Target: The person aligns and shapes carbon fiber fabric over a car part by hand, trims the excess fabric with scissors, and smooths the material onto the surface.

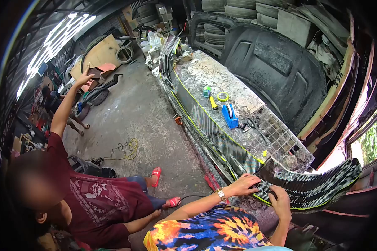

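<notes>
- Head view, lower right of frame: we appear to steady one long black-and-silver woven strip (318,187) edged lime, our left hand (244,185) open-fingered, our right hand (281,203) curled, grip unclear.
- Shifting it, we judge, calls for both hands.
- Centre right: one blue plastic tape dispenser (229,118), one round yellow-green tape roll (223,99).

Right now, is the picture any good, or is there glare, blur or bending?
Head view: strong fisheye bending, with dark corners; ceiling lights glare white at upper left; daylight looks washed out at right; pale sheen streaks the panel; a blurred patch hides the other person's head; left hand and right hand look fairly sharp.
</notes>
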Tool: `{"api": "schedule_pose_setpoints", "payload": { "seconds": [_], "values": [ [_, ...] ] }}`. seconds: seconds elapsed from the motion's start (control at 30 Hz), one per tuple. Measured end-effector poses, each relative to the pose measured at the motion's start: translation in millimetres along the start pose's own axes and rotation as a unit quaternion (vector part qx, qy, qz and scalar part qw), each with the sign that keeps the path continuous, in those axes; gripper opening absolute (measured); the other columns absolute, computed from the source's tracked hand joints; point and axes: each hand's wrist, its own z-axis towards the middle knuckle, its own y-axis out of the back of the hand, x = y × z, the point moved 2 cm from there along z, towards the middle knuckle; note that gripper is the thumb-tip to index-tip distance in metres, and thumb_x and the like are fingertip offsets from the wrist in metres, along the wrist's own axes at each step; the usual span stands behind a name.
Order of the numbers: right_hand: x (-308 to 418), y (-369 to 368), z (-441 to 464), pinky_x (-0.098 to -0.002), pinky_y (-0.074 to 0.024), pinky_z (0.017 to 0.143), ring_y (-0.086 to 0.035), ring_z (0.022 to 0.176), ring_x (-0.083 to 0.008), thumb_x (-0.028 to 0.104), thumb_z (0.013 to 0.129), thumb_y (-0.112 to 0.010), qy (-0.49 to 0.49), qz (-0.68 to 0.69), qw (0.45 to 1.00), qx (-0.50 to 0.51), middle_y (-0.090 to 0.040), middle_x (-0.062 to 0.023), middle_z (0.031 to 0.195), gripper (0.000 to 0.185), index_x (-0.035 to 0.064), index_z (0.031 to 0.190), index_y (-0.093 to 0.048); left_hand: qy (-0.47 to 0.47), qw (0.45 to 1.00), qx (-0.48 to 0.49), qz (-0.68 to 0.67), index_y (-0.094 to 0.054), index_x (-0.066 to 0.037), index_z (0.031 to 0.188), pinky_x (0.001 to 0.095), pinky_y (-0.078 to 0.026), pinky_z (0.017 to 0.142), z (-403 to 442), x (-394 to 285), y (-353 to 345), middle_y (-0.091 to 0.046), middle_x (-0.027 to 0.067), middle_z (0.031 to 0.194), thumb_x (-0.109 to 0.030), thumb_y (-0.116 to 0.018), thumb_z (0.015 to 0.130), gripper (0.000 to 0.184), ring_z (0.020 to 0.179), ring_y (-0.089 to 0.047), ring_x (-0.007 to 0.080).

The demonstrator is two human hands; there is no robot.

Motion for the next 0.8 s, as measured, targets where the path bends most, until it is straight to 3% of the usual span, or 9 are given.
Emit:
{"api": "schedule_pose_setpoints", "payload": {
  "seconds": [0.43, 0.8],
  "values": [
    [40, -10, -5, -0.0412, -0.0499, 0.09, -0.064, 0.102, -0.0359, 0.008, 0.083, -0.069, 0.03, 0.091, 0.995, 0.019, -0.068, -0.0192, 0.11, 0.027, -0.0015, 0.109, -0.067, -0.009, 1.0, 0.004, -0.014, -0.058, -0.001, 0.125, 0.0403, -0.035, 0.105, 3, -1, 5, -0.06, 0.0151, 0.126, -0.037, -0.062, 0.093, 0.048, 0.119, -0.055, 0.0282],
    [40, -17, -11, -0.0402, -0.0503, 0.088, -0.065, 0.099, -0.034, 0.01, 0.084, -0.07, 0.047, 0.08, 0.996, 0.018, -0.069, -0.0166, 0.106, 0.026, 0.0001, 0.108, -0.067, 0.003, 1.0, 0.0, -0.018, -0.059, -0.002, 0.123, 0.0394, -0.036, 0.104, 4, -6, 7, -0.061, 0.0143, 0.125, -0.035, -0.061, 0.094, 0.045, 0.117, -0.056, 0.0272]
  ]
}}
